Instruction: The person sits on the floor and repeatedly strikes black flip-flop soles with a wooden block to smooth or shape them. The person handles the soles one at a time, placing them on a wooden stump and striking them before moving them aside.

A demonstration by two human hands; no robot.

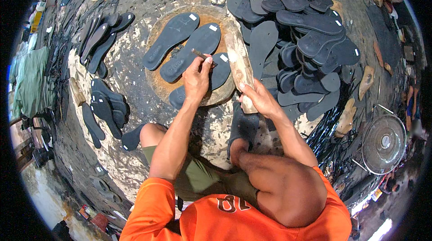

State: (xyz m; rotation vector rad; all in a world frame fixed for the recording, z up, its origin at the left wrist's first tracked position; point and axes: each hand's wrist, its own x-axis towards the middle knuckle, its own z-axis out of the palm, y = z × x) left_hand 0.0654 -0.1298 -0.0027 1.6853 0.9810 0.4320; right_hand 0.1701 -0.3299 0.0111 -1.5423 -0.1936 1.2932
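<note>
My left hand [196, 80] is closed around a short dark punch-like rod [198, 53], its lower end at the strap area of a black footbed sole [219, 72]. That hand partly covers the sole. Two more soles, one at the left [172, 38] and one in the middle [194, 48], lie beside it on a round, worn wooden block [155, 27]. Each carries a small white label at one end. Gripped in my right hand [262, 99] is a rough, pale wooden mallet [240, 61], raised just right of the block's edge.
A large heap of black soles [310, 20] lies to the right. Smaller groups of soles [105, 106] lie to the left. Wooden foot-shaped forms [366, 81], dark strips [328, 128] and a round fan [384, 142] are at far right. Green cloth [31, 83] hangs at far left.
</note>
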